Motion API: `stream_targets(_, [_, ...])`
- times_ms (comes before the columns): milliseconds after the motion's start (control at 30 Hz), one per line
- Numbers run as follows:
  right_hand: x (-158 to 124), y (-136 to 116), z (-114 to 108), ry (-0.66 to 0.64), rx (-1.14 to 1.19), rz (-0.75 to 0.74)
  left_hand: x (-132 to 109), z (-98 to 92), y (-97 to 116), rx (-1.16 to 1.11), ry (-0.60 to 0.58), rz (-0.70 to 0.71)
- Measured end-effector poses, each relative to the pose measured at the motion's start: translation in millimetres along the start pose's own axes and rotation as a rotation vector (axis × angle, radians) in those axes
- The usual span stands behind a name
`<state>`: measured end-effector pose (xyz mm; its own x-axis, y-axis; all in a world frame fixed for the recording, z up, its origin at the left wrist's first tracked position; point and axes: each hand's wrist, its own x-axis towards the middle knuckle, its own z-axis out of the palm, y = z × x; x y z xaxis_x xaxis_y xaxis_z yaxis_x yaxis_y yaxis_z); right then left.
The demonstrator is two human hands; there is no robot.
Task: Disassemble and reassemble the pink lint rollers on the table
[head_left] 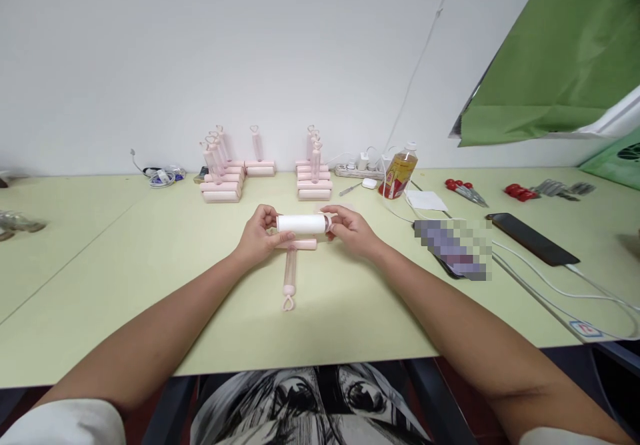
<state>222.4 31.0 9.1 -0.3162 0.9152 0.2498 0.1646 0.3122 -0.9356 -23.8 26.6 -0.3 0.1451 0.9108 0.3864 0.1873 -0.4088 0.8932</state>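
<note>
L hand [257,237] is curled nearly closed, w/ its thumb along the front of the white roll [303,223] & its fingers round the L end. R hand [356,230] pinches the other end, thumb & fingertips almost together on a pale ring [329,223] at the roll's R tip. Roll sits level btwn the 2 hands, over the tabletop [350,318]; can't tell if any of it touches down. Pink roller [304,245] lies just nearer the body, its head partly hidden by the L hand, clear handle [290,268] pointing to the near edge, heart-shaped loop [289,297] at the tip.

Near edge of the table runs across below, w/ L forearm [170,331] & R forearm [445,311] passing over it; btwn them, tabletop reaches from the loop to that edge. L side: tabletop runs out past a seam, w/ a cable bundle [163,178] far back by the wall [280,45]. R side is tighter: blurred-out phone [453,251] & black phone [535,238] lie R of the R hand. Back: upright rollers stand in an L group [221,196] & R group [315,193], w/ 1 single roller [260,170] btwn them, all well apart from the hands.

Containers: 1 plastic bottle [399,171], white cap on, yellow liquid inside, by the power strip [346,171]. Standing rollers have clear tubes; contents too small to tell.
</note>
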Motion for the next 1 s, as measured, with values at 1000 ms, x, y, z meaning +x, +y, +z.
stream_targets(1000, [4.0, -19.6, -42.7, 0.127, -0.749, 0.212, 1.8, 0.8, -0.4, -0.092, 0.114, -0.077])
